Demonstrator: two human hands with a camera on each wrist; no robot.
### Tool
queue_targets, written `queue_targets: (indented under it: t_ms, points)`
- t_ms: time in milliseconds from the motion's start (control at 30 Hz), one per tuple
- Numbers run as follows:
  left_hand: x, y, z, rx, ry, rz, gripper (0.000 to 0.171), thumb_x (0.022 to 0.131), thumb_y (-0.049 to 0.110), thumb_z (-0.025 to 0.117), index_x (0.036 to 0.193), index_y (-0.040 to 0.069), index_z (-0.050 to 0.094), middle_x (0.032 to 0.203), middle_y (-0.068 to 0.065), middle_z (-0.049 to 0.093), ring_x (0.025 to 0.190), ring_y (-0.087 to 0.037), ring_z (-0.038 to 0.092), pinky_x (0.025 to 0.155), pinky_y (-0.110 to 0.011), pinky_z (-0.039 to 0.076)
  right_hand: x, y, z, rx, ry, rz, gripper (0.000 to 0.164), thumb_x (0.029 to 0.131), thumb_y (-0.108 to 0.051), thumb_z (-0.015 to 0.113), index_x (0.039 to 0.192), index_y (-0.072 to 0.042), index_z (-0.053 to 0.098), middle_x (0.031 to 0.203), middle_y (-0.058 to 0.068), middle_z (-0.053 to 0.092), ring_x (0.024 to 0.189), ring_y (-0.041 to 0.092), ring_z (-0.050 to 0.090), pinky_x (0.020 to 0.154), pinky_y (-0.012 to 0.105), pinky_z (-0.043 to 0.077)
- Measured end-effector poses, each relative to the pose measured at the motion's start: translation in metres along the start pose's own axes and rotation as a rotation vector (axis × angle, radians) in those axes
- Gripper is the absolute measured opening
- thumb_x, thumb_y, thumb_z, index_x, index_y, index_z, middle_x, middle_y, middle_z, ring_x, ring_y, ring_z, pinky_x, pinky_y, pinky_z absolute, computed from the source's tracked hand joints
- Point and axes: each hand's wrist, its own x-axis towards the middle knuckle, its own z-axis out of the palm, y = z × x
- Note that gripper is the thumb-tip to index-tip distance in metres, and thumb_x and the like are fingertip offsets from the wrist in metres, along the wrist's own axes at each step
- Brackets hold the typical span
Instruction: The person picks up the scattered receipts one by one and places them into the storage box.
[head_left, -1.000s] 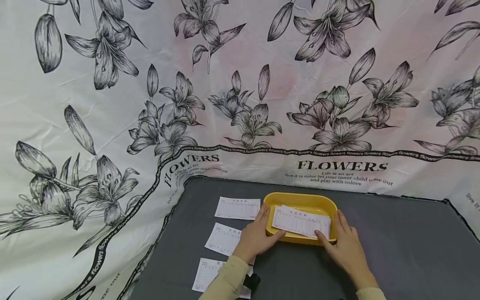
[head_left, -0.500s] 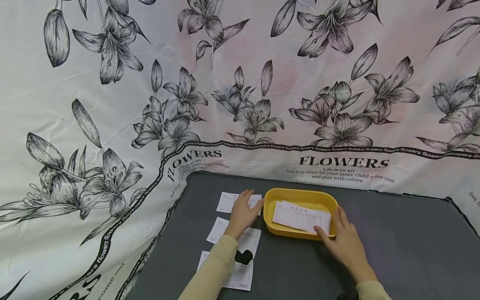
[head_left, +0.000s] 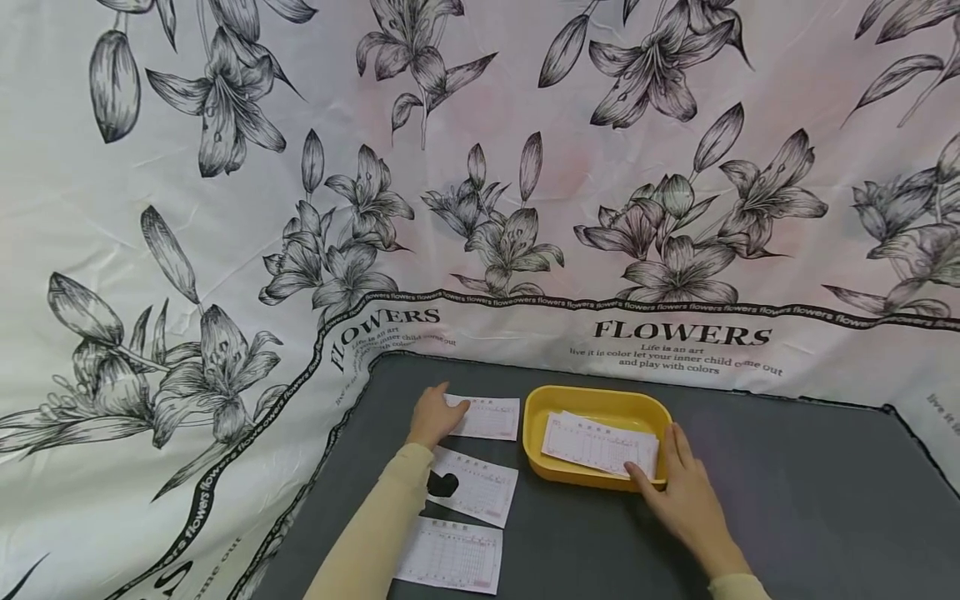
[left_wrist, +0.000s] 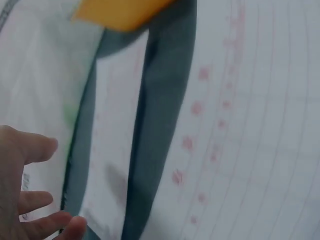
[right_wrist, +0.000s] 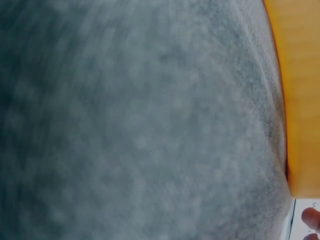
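Note:
My left hand (head_left: 437, 415) is at the left end of the farthest printed paper slip (head_left: 487, 418). In the left wrist view its fingers (left_wrist: 37, 150) are spread, and nothing shows between them. My right hand (head_left: 690, 504) holds the right end of a yellow tray (head_left: 543, 472), with the thumb over the near rim and the fingers along the outer side. Inside the tray lie several overlapping printed slips (head_left: 592, 442). In the right wrist view the tray's yellow wall (right_wrist: 302, 100) fills the right edge; just fingertips (right_wrist: 311, 218) show below it.
Two more printed slips, a middle one (head_left: 483, 490) and a nearer one (head_left: 453, 554), lie in a column below the far slip on the dark grey tabletop (head_left: 810, 500). Flower-printed fabric (head_left: 510, 100) hangs behind and to the left.
My left hand has let go of the tray's left end and moved left across the far slip to its left end. The right hand has stayed on the tray.

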Motion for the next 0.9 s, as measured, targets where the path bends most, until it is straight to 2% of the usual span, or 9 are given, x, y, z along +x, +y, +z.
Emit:
queue_targets:
  t_ms: [100, 233, 333, 567, 667, 900]
  points:
    - [0.007, -0.012, -0.006, 0.027, -0.024, -0.047, 0.071, 0.098, 0.034, 0.072, 0.15, -0.008, 0.052, 0.149, -0.033, 0.054, 0.136, -0.05, 0.054, 0.111, -0.061, 0.047, 0.0, -0.001, 0.001, 0.005, -0.001, 0.003, 0.105, 0.103, -0.061, 0.058, 0.164, 0.011, 0.012, 0.17, 0.036, 0.016, 0.135, 0.069, 0.036, 0.106, 0.079, 0.036]
    - [0.013, -0.024, -0.011, 0.053, -0.049, -0.078, 0.073, 0.097, 0.035, 0.072, 0.149, -0.012, 0.052, 0.15, -0.037, 0.051, 0.14, -0.053, 0.05, 0.115, -0.062, 0.043, 0.0, -0.002, 0.003, 0.004, 0.005, 0.0, 0.104, 0.103, -0.061, 0.059, 0.163, 0.013, 0.016, 0.17, 0.036, 0.018, 0.135, 0.07, 0.037, 0.107, 0.078, 0.036]
    - [0.015, -0.028, -0.012, 0.071, -0.058, -0.069, 0.075, 0.096, 0.036, 0.074, 0.147, -0.013, 0.052, 0.148, -0.038, 0.051, 0.138, -0.054, 0.051, 0.114, -0.062, 0.043, 0.0, -0.003, 0.003, 0.006, 0.011, -0.002, 0.104, 0.103, -0.06, 0.059, 0.163, 0.013, 0.017, 0.17, 0.035, 0.018, 0.135, 0.069, 0.038, 0.108, 0.077, 0.036]
    - [0.023, -0.031, -0.008, 0.161, -0.084, -0.012, 0.075, 0.097, 0.032, 0.073, 0.152, -0.011, 0.047, 0.15, -0.032, 0.048, 0.135, -0.051, 0.054, 0.112, -0.061, 0.046, -0.002, -0.004, 0.002, -0.001, 0.015, 0.014, 0.104, 0.103, -0.061, 0.059, 0.163, 0.013, 0.018, 0.17, 0.034, 0.018, 0.136, 0.067, 0.038, 0.109, 0.076, 0.036]
    - [0.027, -0.033, -0.004, 0.187, -0.089, -0.018, 0.072, 0.098, 0.032, 0.071, 0.154, -0.008, 0.048, 0.152, -0.03, 0.048, 0.135, -0.051, 0.054, 0.11, -0.062, 0.046, -0.001, -0.004, 0.0, -0.01, 0.02, 0.014, 0.103, 0.103, -0.06, 0.059, 0.163, 0.013, 0.018, 0.17, 0.034, 0.018, 0.135, 0.069, 0.038, 0.109, 0.077, 0.035]
    - [0.033, -0.036, 0.004, 0.25, -0.093, -0.037, 0.066, 0.098, 0.034, 0.071, 0.152, -0.002, 0.055, 0.144, -0.026, 0.054, 0.124, -0.049, 0.061, 0.1, -0.064, 0.053, -0.003, -0.006, -0.003, -0.01, 0.013, 0.018, 0.103, 0.103, -0.06, 0.059, 0.163, 0.014, 0.018, 0.17, 0.036, 0.018, 0.136, 0.07, 0.036, 0.11, 0.077, 0.034]
